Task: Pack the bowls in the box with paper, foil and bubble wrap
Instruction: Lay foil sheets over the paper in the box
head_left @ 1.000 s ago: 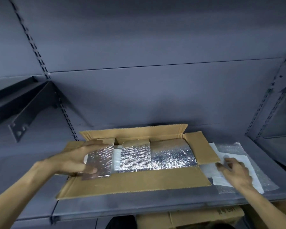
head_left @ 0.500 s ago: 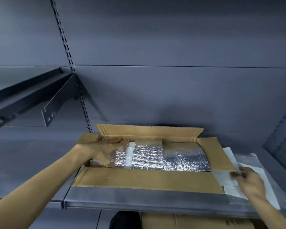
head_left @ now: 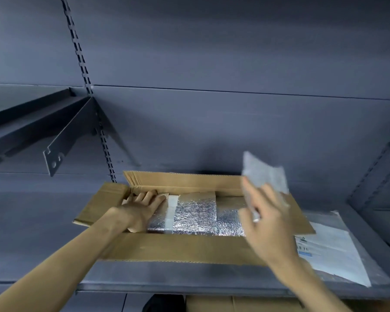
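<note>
An open cardboard box (head_left: 178, 247) lies on the grey shelf with its flaps spread out. Silver foil wrapping (head_left: 196, 213) fills its inside, and a white strip (head_left: 170, 213) shows through a gap on the left. No bowl is visible. My left hand (head_left: 142, 209) lies flat with straight fingers on the foil at the box's left end. My right hand (head_left: 266, 221) hangs over the right end of the box and grips a sheet of bubble wrap (head_left: 265, 173), which sticks up above the fingers.
White paper with a printed label (head_left: 331, 251) lies on clear wrap on the shelf (head_left: 54, 221) right of the box. A dark bracket shelf (head_left: 38, 122) juts out at upper left. More cardboard boxes (head_left: 234, 304) sit below the shelf.
My right hand has lifted a sheet of bubble wrap from the pile on the right and carried it over the box. My left hand has stayed on the foil at the left end.
</note>
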`<state>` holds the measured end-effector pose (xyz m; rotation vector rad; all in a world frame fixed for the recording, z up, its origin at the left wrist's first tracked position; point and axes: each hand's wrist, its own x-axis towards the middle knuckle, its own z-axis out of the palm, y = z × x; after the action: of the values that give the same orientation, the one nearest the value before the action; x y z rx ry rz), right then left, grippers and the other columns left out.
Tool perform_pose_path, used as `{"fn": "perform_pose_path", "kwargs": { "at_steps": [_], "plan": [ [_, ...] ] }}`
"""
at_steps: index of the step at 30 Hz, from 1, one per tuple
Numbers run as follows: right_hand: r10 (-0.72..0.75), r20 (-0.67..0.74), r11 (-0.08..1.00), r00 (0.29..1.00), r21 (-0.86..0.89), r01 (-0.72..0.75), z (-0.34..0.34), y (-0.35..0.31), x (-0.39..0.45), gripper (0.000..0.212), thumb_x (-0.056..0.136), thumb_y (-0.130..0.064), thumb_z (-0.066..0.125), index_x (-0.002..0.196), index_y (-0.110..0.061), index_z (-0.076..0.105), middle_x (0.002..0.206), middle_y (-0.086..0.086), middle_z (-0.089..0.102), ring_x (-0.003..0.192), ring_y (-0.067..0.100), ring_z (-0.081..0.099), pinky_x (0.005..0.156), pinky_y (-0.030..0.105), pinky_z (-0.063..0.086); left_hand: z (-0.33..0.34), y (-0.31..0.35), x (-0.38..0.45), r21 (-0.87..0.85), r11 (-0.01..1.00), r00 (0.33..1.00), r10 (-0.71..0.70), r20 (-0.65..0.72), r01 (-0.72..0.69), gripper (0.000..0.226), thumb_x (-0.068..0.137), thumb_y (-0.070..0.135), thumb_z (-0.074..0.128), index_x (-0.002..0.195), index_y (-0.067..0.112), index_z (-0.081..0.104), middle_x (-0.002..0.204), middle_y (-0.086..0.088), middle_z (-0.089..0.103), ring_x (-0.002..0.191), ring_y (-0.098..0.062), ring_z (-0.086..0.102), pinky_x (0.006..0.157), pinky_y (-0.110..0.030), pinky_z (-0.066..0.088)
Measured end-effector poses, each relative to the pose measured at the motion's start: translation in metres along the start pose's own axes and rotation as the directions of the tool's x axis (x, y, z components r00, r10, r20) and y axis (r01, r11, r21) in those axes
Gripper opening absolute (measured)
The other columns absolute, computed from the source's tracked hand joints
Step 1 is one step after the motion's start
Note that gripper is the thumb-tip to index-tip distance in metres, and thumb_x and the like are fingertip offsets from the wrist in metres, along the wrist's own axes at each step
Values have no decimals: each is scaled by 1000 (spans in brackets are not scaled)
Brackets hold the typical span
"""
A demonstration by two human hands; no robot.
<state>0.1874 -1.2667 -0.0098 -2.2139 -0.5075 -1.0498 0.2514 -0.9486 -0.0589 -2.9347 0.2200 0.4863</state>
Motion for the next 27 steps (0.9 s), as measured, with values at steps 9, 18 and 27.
{"fn": "perform_pose_path", "kwargs": {
  "at_steps": [9,18,27],
  "plan": [
    [-28,592,989,805,135,-65,141,-82,-1,63,92,-19,54,153,-17,39,123,0,49,103,24,59,84,36,49,-27,-14,-11,11,996,995,91,28,-91,115,67,30,79,157,24,7,159,-2,10,151,-24,2,124,-41,7],
    [-114,648,943,753,308,-122,181,-96,4,73,89,-14,63,156,-26,36,106,-15,44,103,14,54,96,30,49,-16,-39,-29,-211,963,984,145,-107,-165,89,72,36,76,149,23,32,164,-1,11,153,-16,-13,126,-39,5],
    [-243,659,950,712,308,39,193,-108,6,82,92,-12,60,161,-15,17,114,3,64,107,21,56,92,36,50,-26,-69,-60,-452,890,712,-283,-643,-55,40,79,12,53,116,19,65,116,1,63,105,-31,63,78,-39,53]
  ]
}}
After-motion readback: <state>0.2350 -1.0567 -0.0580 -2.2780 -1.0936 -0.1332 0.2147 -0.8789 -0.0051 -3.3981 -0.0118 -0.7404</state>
